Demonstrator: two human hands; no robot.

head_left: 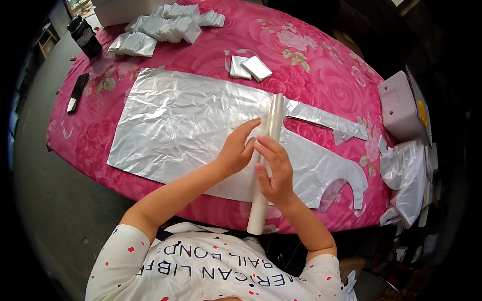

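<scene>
White roll (274, 123) beneath the fingers (271, 146)

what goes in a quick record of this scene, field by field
left grip: open, left of the tube
right grip: open, over the tube; contact unclear
tube: pale, lying across the sheet
sheet: silvery, wrinkled, flat on pink flowered cloth
beyond sheet: two folded squares, piled packets
far left corner: black jar
right side: pale box, white bag

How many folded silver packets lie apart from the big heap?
2, both just beyond the silver sheet: a left packet and a right packet partly overlapping it. More could be hidden underneath.
</scene>
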